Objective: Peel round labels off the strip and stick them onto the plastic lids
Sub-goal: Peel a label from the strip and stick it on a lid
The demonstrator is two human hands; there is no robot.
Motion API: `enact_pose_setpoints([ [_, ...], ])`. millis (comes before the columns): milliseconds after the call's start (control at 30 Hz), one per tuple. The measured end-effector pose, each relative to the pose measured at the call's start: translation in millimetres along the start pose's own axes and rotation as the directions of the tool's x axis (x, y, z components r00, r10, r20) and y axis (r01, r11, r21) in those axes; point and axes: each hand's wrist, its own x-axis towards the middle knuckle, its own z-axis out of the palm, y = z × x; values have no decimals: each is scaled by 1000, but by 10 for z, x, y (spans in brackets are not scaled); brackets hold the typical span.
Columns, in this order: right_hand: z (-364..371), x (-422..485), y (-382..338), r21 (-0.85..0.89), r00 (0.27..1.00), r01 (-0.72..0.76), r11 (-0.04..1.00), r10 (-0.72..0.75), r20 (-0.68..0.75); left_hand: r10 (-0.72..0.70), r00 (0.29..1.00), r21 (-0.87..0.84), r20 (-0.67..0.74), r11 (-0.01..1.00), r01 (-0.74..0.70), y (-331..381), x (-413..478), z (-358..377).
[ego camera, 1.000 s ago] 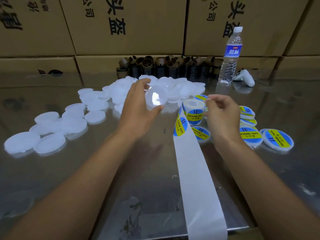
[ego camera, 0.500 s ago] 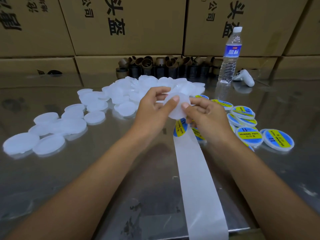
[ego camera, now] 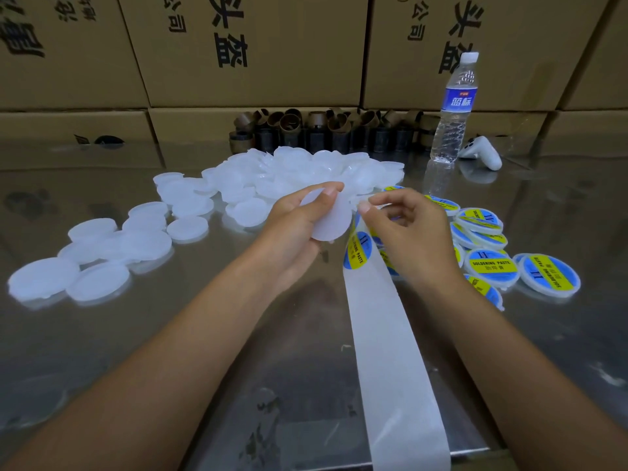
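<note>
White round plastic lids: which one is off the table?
The blank white round plastic lid held in the left hand; the other lids lie on the metal table.

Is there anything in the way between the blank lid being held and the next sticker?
Nothing visible. The left hand holds the lid right beside the sticker on the strip; the right hand pinches the strip's top end next to it.
</note>
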Motion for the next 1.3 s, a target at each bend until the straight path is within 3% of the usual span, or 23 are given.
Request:
enact_pose_setpoints([
  [100, -10, -6, 66, -252, 998, 53, 966, -57, -11, -16, 1000, -92, -9, 996, 16, -4, 25, -19],
  [267, 18, -34, 84, -355, 990, 73, 932, -25, 140, -33, 999, -74, -32, 997, 30, -18, 41, -46],
  [367, 12, -14, 58, -278, 991, 18, 961, 20, 135, -51, 993, -6, -106, 999, 51, -37, 45, -52],
  [500, -12, 8, 8, -32, 985, -127, 991, 130, 110, -52, 974, 171, -219, 981, 91, -64, 58, -63],
  [633, -26, 8, -27, 126, 971, -224, 966, 211, 111, -101, 972, 215, -214, 965, 148, -61, 38, -40],
  [967, -17, -1, -42, 160, 990, -123, 979, 110, 84, -232, 969, 289, -86, 925, 247, -88, -14, -6],
  [1133, 15, -12, 8, -76, 997, 37, 996, -32, 64, -209, 972, 278, -108, 932, 231, -95, -8, -22],
  [1300, 22, -45, 64, -384, 978, 202, 901, -164, 131, -192, 974, 275, -123, 936, 219, -105, -7, -20],
])
